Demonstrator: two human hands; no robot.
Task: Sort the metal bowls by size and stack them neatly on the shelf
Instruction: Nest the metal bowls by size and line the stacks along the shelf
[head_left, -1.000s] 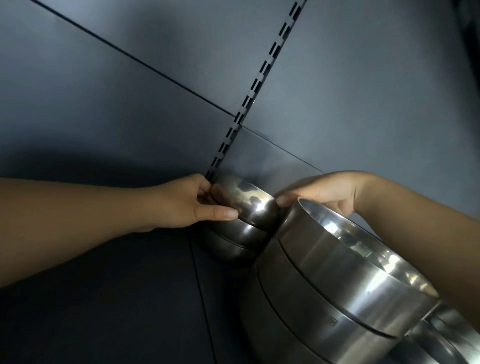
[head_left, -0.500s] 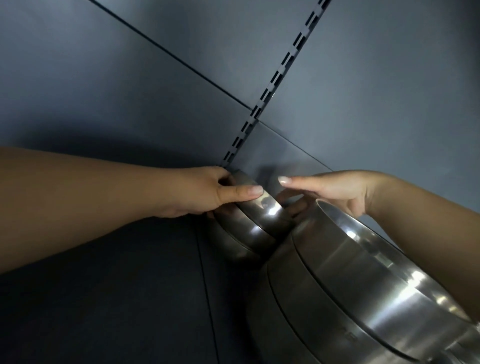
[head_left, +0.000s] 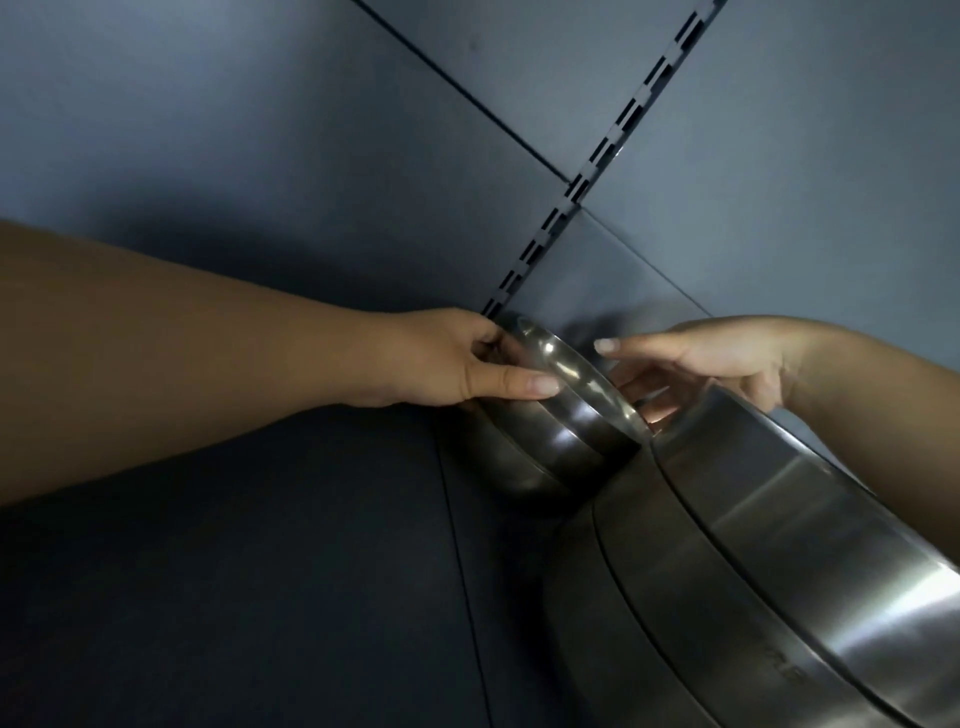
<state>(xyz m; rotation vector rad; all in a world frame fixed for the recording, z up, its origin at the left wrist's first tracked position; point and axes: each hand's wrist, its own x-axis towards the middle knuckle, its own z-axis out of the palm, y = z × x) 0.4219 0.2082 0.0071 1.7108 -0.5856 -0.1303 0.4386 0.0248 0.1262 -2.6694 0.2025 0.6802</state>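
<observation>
Dim blue-grey back panels (head_left: 260, 156) and a slotted upright rail (head_left: 631, 122) close off a dark shelf (head_left: 260, 597), and deep in that corner stands the stack of small metal bowls (head_left: 545, 441), nested and tucked against the rail, probably so the smaller size keeps its own pile. Just beside it, nearer the camera, the stack of large bowls (head_left: 753, 545) rises higher. Its top bowl (head_left: 576, 379) sits tilted, seemingly being settled level. The left hand (head_left: 441, 364) grips that rim, thumb along the outside. The right hand (head_left: 717, 358) reaches over the large stack, fingers loosely spread at the far rim; whether they touch it I cannot tell.
</observation>
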